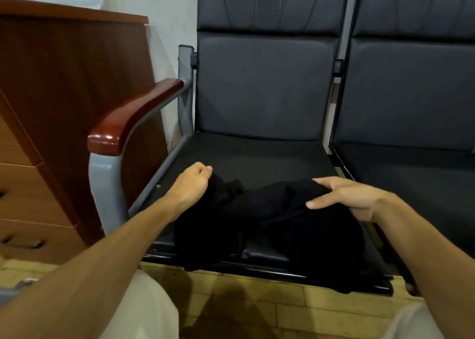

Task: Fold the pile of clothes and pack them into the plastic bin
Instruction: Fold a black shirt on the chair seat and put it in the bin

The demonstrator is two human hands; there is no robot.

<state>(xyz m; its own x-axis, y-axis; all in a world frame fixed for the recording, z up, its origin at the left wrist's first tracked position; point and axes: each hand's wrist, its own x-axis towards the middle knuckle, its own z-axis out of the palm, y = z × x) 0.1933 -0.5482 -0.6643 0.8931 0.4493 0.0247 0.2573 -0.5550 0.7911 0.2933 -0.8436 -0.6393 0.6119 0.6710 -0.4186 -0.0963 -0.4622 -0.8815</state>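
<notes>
A black garment (257,223), crumpled on the near edge of the chair seat (244,153) and likely light, limp and quick to bunch, is pinched at its far-left edge by the left hand (191,184) and gripped at its right fold by the right hand (352,199), hems probably giving the surest hold.

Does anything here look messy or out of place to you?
Only the black garment: it lies bunched and creased on the chair seat, with one part drooping over the front edge toward the floor. The left hand and right hand grip its two ends. Nothing looks damaged.
</notes>
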